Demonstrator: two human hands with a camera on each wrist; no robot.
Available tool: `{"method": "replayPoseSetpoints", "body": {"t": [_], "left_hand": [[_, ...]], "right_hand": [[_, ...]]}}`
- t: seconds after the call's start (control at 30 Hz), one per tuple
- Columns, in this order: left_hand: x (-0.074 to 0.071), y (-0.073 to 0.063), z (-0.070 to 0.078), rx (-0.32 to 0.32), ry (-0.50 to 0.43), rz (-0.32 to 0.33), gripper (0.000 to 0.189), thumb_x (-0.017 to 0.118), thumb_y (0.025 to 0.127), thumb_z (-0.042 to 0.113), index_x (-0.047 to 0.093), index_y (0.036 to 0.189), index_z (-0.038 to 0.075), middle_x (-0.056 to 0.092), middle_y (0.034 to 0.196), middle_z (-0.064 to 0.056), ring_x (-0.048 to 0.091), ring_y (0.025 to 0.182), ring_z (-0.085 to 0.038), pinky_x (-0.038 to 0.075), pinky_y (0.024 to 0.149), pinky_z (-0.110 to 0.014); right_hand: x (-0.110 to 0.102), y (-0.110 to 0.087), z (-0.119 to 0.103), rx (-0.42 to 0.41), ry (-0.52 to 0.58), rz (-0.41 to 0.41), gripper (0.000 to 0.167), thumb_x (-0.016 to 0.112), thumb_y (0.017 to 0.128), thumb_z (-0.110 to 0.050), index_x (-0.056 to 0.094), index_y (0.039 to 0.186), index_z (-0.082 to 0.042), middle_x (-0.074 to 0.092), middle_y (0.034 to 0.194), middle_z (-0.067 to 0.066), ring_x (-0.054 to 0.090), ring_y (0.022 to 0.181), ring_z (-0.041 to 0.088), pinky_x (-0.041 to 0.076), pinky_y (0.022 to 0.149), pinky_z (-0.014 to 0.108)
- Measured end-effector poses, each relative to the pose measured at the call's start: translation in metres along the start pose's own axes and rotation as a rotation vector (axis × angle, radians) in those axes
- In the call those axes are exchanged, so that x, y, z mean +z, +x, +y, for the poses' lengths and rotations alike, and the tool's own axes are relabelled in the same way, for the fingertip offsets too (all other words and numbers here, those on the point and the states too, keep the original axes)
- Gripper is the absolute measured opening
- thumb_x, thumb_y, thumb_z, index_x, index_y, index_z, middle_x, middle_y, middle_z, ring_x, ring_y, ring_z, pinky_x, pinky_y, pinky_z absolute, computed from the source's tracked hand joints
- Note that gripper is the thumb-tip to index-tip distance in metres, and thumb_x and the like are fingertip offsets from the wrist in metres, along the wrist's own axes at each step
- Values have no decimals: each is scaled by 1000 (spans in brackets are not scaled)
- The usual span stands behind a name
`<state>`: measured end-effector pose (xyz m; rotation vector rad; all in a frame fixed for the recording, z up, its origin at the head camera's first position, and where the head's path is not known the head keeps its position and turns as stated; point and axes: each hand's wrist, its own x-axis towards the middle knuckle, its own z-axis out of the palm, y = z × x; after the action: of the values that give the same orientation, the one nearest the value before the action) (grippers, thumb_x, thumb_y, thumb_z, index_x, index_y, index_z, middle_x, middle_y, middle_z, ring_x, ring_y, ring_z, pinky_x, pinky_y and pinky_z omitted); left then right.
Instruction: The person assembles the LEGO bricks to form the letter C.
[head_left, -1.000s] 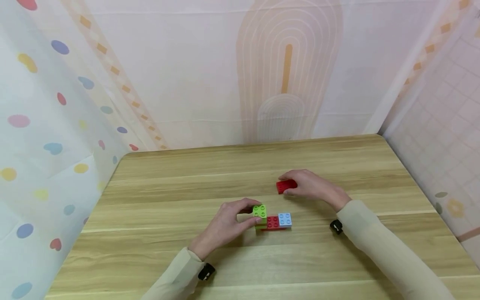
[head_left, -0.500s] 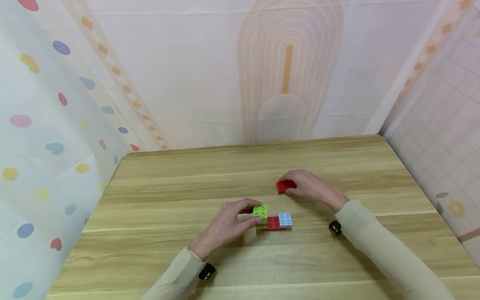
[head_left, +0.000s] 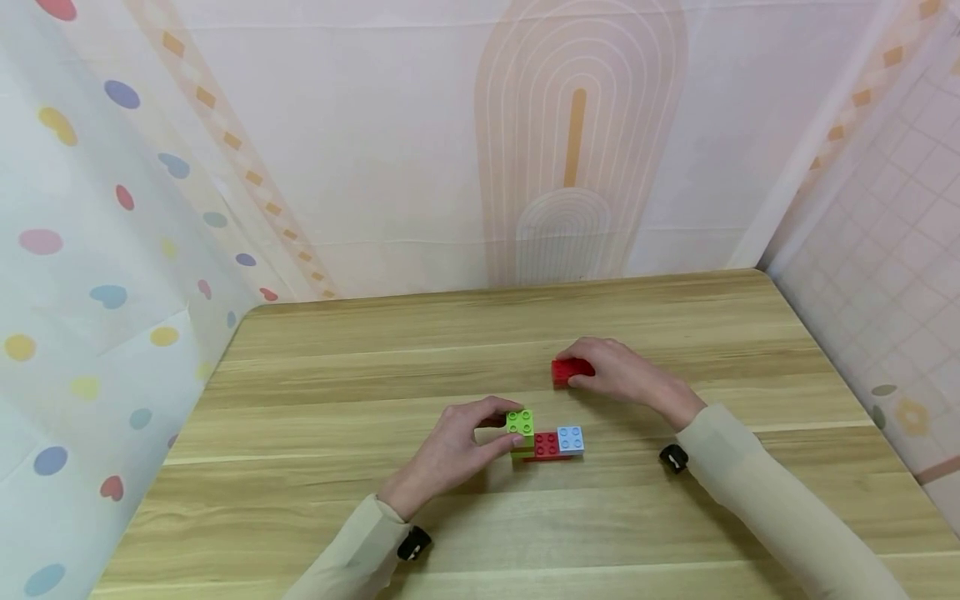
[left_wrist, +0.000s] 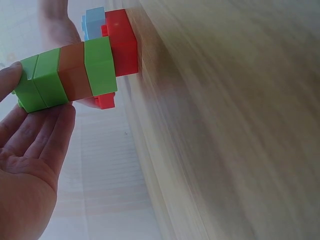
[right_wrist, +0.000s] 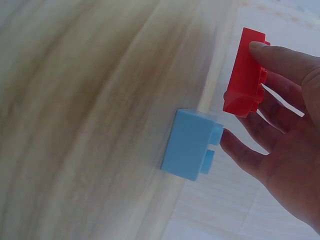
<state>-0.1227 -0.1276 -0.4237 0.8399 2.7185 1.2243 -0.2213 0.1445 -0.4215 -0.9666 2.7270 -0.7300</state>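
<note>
Brick (right_wrist: 244,75) of red plastic, studded on one face, is pinched in the right hand (head_left: 618,371), thumb along one long side, fingers against the other, at a spot beyond the tower; whether it touches the table (head_left: 300,383) I cannot tell. It should be light, stiff and hard to break, though its smooth walls might slide under a loose grip. The long sides look the best hold, leaving studs and underside free.

Nearer the person, the left hand (head_left: 453,442) pinches the upper green part of the tower (head_left: 521,423), which has a brown layer (left_wrist: 75,75). The tower stands on one end of a red base (head_left: 546,444), and a blue block (head_left: 570,439) on the other. Pressing low would probably tip it less.
</note>
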Motion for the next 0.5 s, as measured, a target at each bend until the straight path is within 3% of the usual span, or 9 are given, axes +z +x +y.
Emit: {"method": "replayPoseSetpoints", "body": {"t": [0.5], "left_hand": [[-2,0,1,-4,-13,-13,36,72,93,30,65,125,15,69,118,2,67,104,-17,55,89,-35]], "right_hand": [[-3,-14,-15,-43,12,56,40,71,94,-21,63,129,-6,65,121,7,60,102,18,54,89,37]]}}
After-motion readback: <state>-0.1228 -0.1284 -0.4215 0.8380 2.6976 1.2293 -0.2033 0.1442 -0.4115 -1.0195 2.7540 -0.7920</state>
